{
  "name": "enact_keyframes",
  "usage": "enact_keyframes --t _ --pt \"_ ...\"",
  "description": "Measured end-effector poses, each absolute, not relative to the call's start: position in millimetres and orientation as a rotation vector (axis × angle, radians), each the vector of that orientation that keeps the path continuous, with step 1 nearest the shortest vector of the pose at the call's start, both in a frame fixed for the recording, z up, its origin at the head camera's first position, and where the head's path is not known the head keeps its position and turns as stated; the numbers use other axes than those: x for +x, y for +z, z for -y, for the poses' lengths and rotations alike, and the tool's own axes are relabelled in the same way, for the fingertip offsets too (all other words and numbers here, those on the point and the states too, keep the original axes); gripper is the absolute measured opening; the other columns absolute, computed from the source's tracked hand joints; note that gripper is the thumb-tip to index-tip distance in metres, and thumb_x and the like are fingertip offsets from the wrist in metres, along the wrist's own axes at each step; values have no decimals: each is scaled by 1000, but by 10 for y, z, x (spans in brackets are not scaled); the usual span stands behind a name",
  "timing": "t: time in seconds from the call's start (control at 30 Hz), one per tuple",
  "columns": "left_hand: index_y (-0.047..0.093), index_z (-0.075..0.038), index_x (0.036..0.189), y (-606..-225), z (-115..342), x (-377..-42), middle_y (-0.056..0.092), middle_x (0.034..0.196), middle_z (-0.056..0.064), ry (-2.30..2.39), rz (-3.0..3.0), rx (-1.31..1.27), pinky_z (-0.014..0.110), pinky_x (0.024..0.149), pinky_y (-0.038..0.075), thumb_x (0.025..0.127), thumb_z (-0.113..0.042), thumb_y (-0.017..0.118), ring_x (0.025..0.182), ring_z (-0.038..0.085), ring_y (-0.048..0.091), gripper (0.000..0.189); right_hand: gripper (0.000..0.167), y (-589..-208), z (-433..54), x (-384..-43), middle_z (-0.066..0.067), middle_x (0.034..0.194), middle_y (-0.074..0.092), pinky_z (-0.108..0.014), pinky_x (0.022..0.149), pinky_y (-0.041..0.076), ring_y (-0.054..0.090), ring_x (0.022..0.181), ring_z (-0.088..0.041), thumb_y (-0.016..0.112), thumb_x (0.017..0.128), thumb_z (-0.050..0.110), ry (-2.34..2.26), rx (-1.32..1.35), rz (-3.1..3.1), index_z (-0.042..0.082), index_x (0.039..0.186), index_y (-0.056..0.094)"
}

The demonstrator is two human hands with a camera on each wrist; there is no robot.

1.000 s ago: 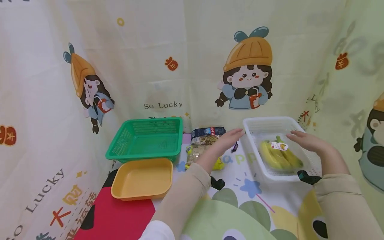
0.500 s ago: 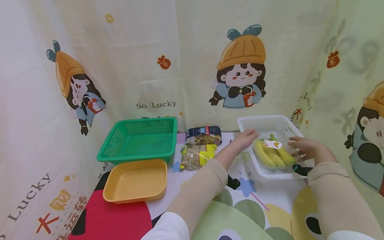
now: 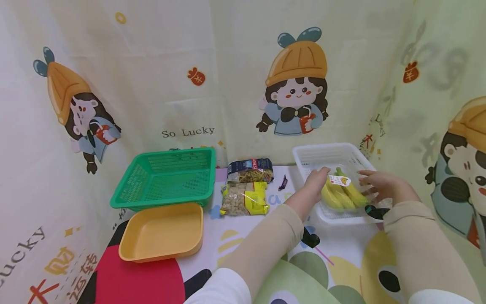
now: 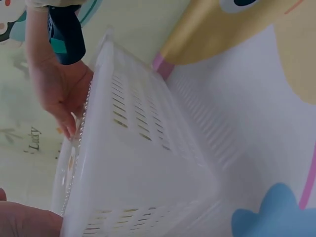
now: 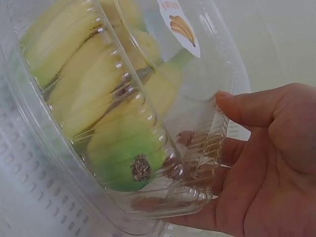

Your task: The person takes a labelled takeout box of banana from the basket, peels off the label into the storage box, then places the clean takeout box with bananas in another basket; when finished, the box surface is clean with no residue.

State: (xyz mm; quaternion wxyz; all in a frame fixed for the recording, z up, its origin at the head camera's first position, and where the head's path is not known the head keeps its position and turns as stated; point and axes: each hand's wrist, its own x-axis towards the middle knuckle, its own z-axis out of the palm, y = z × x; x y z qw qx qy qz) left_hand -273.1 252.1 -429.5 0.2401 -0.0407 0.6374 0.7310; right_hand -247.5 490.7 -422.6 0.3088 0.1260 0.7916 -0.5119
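Note:
A clear plastic box [image 5: 210,69] of bananas [image 3: 336,194], with a banana-print label on its lid, sits in the white basket [image 3: 334,147] at the right of the head view. My right hand [image 3: 391,185] grips its right side; in the right wrist view the thumb presses the lid's edge and the fingers curl round the box wall. At the box's left side, my left hand [image 3: 314,185] reaches over the basket rim, fingers mostly hidden. The left wrist view shows part of that hand just at the rim, so I cannot tell how its fingers lie.
Left of the white basket lie a small purple-wrapped candy [image 3: 283,182], a dark-topped pasta bag [image 3: 250,172] and a yellow-labelled bag [image 3: 247,199]. A green basket [image 3: 182,179] stands at the back left, with a yellow tray [image 3: 163,232] in front. A patterned curtain hangs close behind.
My left hand has moved right and down to the box's left side. My right hand has come down and closed on its right side. The view has turned slightly right.

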Motion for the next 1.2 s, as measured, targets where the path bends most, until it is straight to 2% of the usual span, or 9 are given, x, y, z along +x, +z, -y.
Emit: enact_keyframes --t 0.1,0.27,0.4,0.53,0.67,0.77,0.83,1.0,1.2 --pt "33 3 150 -4308 -2511 -2751 36 156 17 2086 -1674 -176 44 114 39 90 -34 63 139 34 43 77 68 -4224 -4867 -2522 -34 158 -10 -51 89 53 23 142 -54 28 109 26 -1367 331 -2086 16 155 -21" --pt "40 8 142 -4307 -2487 -2810 57 132 20 2133 -1540 -193 47 105 48 89 -26 64 119 36 61 67 68 -4232 -4835 -2592 -34 159 -10 -57 93 51 20 143 -53 28 109 25 -1398 338 -2053 17 155 -21" --pt "48 5 135 -4289 -2455 -2851 63 121 20 2125 -1450 -171 49 104 48 89 -25 64 116 36 63 57 68 -4211 -4823 -2629 -34 159 -8 -60 94 50 18 144 -54 28 109 24 -1398 334 -2046 17 154 -21" --pt "54 2 130 -4231 -2402 -2894 65 121 17 2100 -1435 -120 48 106 46 89 -27 63 117 35 63 51 68 -4120 -4817 -2651 -34 159 -6 -59 90 52 19 144 -55 29 109 23 -1379 300 -2105 15 154 -21" --pt "61 -1 123 -4128 -2303 -2931 66 124 14 2093 -1440 -37 50 110 42 91 -28 63 120 33 61 42 71 -3952 -4778 -2638 -35 158 -2 -52 84 56 44 132 -48 33 108 27 -1325 241 -2231 14 156 -18" --pt "64 -6 120 -4018 -2183 -2953 59 137 9 2068 -1483 9 55 116 32 90 -28 65 134 33 49 37 73 -3813 -4725 -2612 -35 158 3 -47 79 57 58 119 -32 35 108 34 -1285 192 -2320 14 157 -16" --pt "66 -8 120 -3937 -2095 -2969 52 146 6 2048 -1528 41 57 118 26 90 -28 65 142 32 39 36 75 -3732 -4675 -2596 -34 158 7 -45 77 57 59 117 -31 35 107 40 -1244 149 -2388 14 157 -14" --pt "62 -13 133 -3791 -1888 -2986 41 155 2 2022 -1583 100 55 120 23 92 -29 64 150 27 26 44 79 -3621 -4486 -2563 -34 159 9 -51 90 52 45 130 -52 31 104 54 -1134 75 -2562 12 158 -9" --pt "46 -18 148 -3723 -1637 -2924 33 160 0 2020 -1543 152 53 122 21 95 -28 62 152 27 19 57 79 -3641 -4257 -2506 -24 164 -6 -76 108 20 18 142 -58 36 102 57 -1384 110 -2514 25 158 -9"
